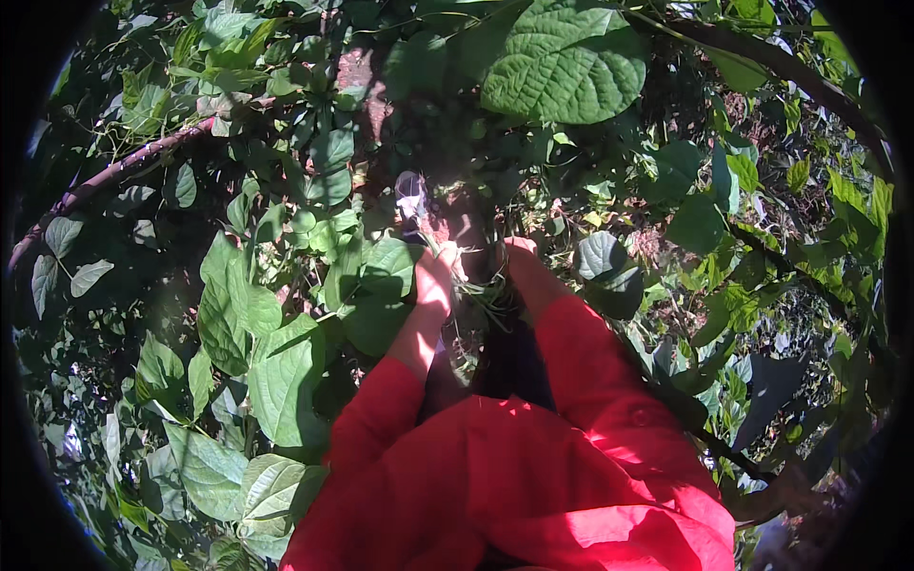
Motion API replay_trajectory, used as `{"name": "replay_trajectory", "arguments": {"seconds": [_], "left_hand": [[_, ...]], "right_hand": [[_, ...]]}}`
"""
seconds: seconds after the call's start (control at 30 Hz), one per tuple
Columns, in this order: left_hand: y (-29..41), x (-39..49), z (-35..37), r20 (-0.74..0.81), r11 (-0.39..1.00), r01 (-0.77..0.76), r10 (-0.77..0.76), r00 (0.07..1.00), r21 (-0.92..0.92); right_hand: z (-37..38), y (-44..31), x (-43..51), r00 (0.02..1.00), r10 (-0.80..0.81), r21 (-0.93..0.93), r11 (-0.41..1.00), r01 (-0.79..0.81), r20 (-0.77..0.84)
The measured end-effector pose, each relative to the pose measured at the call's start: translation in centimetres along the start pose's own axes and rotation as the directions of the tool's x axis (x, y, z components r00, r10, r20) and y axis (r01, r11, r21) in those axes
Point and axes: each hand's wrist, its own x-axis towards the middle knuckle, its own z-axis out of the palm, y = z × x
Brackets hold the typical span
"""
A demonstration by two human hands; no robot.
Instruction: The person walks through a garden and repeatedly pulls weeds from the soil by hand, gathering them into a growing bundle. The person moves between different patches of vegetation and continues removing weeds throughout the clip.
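Observation:
My left hand (435, 275) is low in the middle, fingers curled around a small bunch of thin grass stems (468, 270). Glare washes out its fingertips, and loose green blades (493, 300) trail from the bunch towards my legs. To the right, my right hand (521, 255) reaches down beside the same blades. Its fingers are turned away and in shade, so what they grip is hidden. A shoe (410, 196), partly sunlit, shows just beyond my left hand. Bare reddish soil (460, 210) lies ahead of the hands.
Broad-leaved plants (285, 371) crowd my left side. One large leaf (564, 64) hangs close at the top. A reddish-brown stem (136, 164) crosses the upper left, and a thick dark branch (792, 64) arches over the upper right. Low weeds (664, 278) cover ground to the right.

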Motion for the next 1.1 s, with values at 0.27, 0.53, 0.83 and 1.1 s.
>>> {"name": "replay_trajectory", "arguments": {"seconds": [0.27,0.53,0.83,1.1], "left_hand": [[-7.4,7.0,-0.2,-0.007,0.974,0.150,-0.154,0.988,-0.167],[-6.8,9.5,1.8,0.070,0.953,0.235,-0.226,0.972,-0.190],[-5.1,8.4,1.0,0.026,0.886,0.394,-0.400,0.916,-0.243],[-5.8,8.4,1.4,0.047,0.914,0.377,-0.375,0.926,-0.151]], "right_hand": [[0.2,8.2,12.0,0.999,0.013,-0.204,0.979,-0.023,-0.051],[7.5,13.8,20.9,0.998,0.036,-0.372,0.928,-0.011,0.059],[17.1,19.2,23.2,0.968,0.241,-0.657,0.742,-0.137,0.071],[15.5,21.4,22.4,0.989,-0.066,-0.676,0.724,0.136,0.129]]}}
